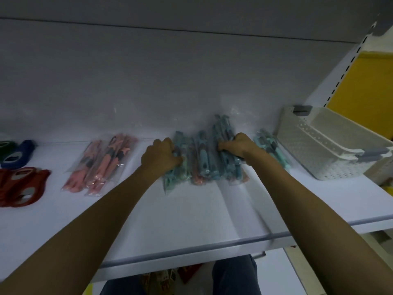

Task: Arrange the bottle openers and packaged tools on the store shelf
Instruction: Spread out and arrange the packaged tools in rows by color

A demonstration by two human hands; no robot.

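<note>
Both arms are stretched out over the white shelf (191, 220). The left hand (162, 155) is curled onto the left edge of the teal packaged tools (204, 165) near the back wall, while the right hand (239, 145) is clamped on their right side.

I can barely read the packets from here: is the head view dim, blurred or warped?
Head view: dim and underexposed; blue packaged tools softly blurred around the left hand and right hand; shelf edge bows from wide-angle distortion; little glare on the plastic.
</note>
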